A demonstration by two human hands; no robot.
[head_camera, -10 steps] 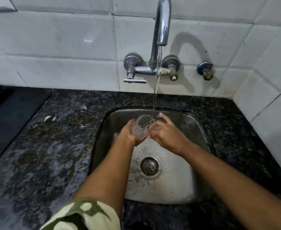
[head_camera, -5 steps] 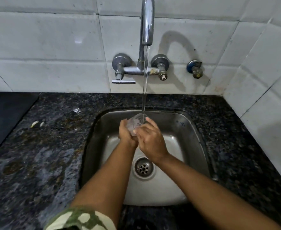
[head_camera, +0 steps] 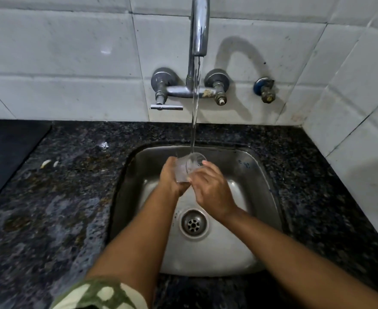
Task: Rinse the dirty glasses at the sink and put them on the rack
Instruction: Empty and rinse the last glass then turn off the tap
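Note:
A small clear glass (head_camera: 187,167) is tilted under the running water over the steel sink (head_camera: 261,188), its mouth facing up and to the right. My left hand (head_camera: 171,179) grips the glass from the left around its base and side. My right hand (head_camera: 210,190) wraps over the glass from the right, fingers curled on its side near the rim. The stream from the tap (head_camera: 198,30) falls into the glass mouth. No rack is in view.
A dark speckled granite counter (head_camera: 49,208) surrounds the sink. White tiled walls stand behind and to the right. The tap lever (head_camera: 166,107) and a small valve (head_camera: 265,90) sit on the back wall. Small pale scraps (head_camera: 46,163) lie on the left counter. The drain (head_camera: 193,223) is open.
Both hands keep hold of the glass under the stream; the right hand has shifted over its side. The camera view has drifted, moving the tap and sink leftward, then back right.

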